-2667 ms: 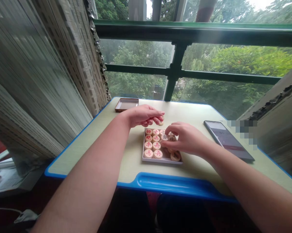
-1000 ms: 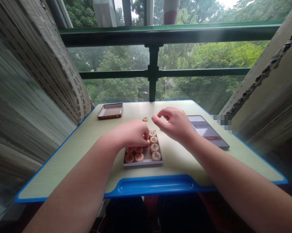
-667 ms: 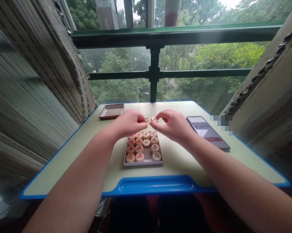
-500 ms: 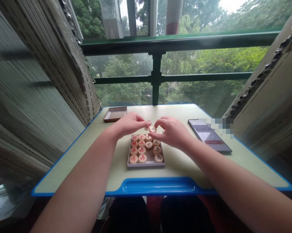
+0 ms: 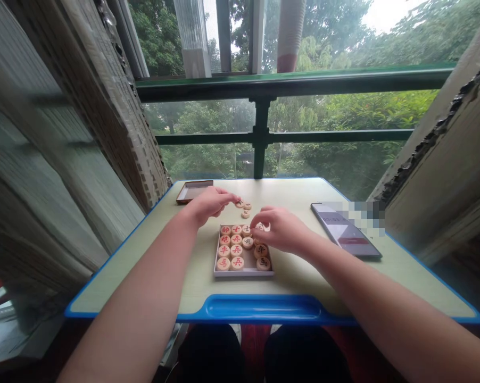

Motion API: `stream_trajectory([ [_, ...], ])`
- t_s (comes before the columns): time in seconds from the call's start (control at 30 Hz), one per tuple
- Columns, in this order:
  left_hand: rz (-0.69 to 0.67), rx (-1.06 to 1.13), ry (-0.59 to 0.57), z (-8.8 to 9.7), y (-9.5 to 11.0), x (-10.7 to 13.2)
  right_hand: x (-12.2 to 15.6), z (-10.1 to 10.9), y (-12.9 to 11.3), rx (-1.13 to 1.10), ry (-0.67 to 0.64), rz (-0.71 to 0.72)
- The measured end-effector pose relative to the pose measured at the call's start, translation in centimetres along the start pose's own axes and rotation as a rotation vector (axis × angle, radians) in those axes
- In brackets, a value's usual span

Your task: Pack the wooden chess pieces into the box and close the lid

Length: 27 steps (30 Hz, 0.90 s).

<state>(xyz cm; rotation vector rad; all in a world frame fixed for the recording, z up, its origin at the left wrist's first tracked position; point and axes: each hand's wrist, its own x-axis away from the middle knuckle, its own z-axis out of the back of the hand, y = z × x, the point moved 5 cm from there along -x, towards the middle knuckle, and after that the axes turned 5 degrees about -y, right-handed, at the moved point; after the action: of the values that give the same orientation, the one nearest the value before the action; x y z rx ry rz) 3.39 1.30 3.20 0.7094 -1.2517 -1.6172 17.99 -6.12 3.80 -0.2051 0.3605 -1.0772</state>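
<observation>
A shallow open box (image 5: pixel 243 273) of round wooden Chinese chess pieces lies before me, red-marked ones on the left and black-marked ones on the right. My right hand (image 5: pixel 282 229) is over its far right corner, thumb and fingers curled around a chess piece (image 5: pixel 259 227) that they partly hide. Beyond the box, the pinched fingertips of my left hand (image 5: pixel 216 203) are on another chess piece (image 5: pixel 239 203). Two loose pieces lie close to it, one beside (image 5: pixel 247 206) and one nearer the box (image 5: pixel 245 214). Bare box bottom (image 5: pixel 248 261) shows in the third column.
A brown-edged box lid (image 5: pixel 192 191) lies at the far left of the table (image 5: pixel 144 276). On the right is a phone (image 5: pixel 346 234) with a timer on its screen. A blue tray groove (image 5: pixel 264 307) runs along the near edge. Curtains hang on both sides.
My right hand has brought a piece from beyond the box to its far right corner. My left hand has moved slightly away from the box, onto a loose piece. The view has shifted a little.
</observation>
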Motion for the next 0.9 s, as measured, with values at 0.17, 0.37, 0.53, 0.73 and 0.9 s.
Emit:
stream_trajectory([
  [0.17,0.003,-0.029,0.069,0.4,-0.5,-0.4,0.0,-0.9,-1.1,0.124,-0.084,-0.013],
  [0.37,-0.006,-0.003,-0.04,-0.5,0.1,0.1,0.1,-1.3,-2.1,0.297,-0.142,0.005],
  [0.53,-0.032,-0.002,-0.062,-0.6,0.3,0.1,-0.2,-1.7,-2.0,0.342,-0.172,-0.005],
  [0.73,-0.03,0.025,-0.089,-0.7,0.5,0.3,-0.2,-1.8,-2.0,0.285,-0.162,0.03],
  [0.9,-0.032,0.036,-0.106,-0.8,0.8,0.6,-0.2,-1.4,-1.8,0.236,-0.147,0.041],
])
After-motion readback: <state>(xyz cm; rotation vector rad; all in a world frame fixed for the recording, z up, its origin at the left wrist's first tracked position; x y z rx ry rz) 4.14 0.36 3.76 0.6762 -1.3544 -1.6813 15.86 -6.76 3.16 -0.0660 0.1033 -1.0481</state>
